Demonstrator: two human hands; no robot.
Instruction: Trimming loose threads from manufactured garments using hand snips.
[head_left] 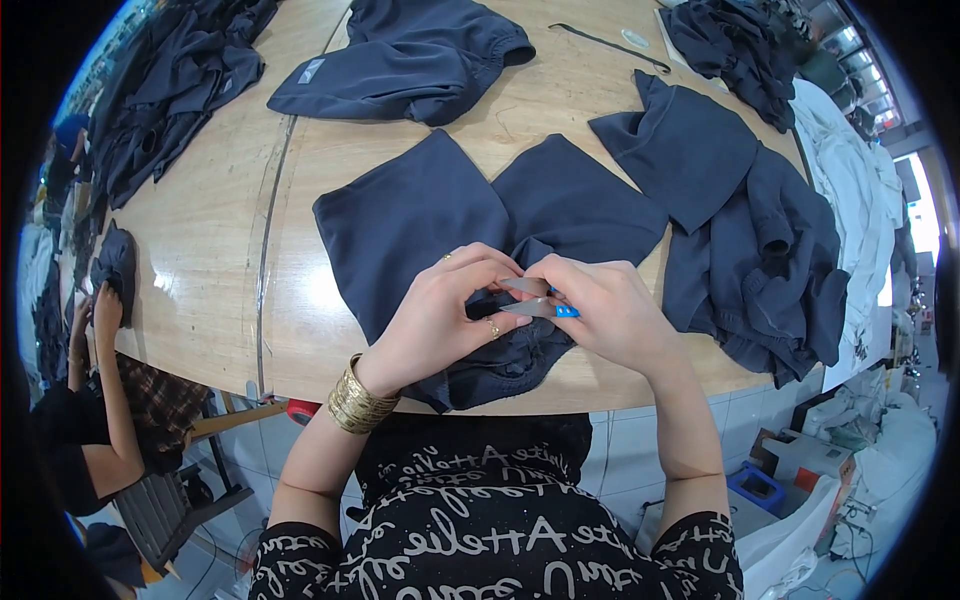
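Note:
A pair of dark navy shorts [415, 205] lies spread in front of me, legs pointing away and the gathered waistband towards the table's near edge. My right hand [620, 310] is closed around small thread snips [530, 306] with a blue grip. Their two metal blades stand apart and point left, towards my other hand. With fingers pinched, my left hand [445, 308] holds a bit of the shorts' cloth close to the blades. Any thread between the fingertips is too small to make out.
More navy garments lie in a heap [760, 230] at the right, and another pair of shorts [410, 60] at the far side. A dark cord [610, 47] rests at the far right. White cloth [845, 200] hangs over the right edge. At the left, another person's hands [107, 310] handle dark cloth.

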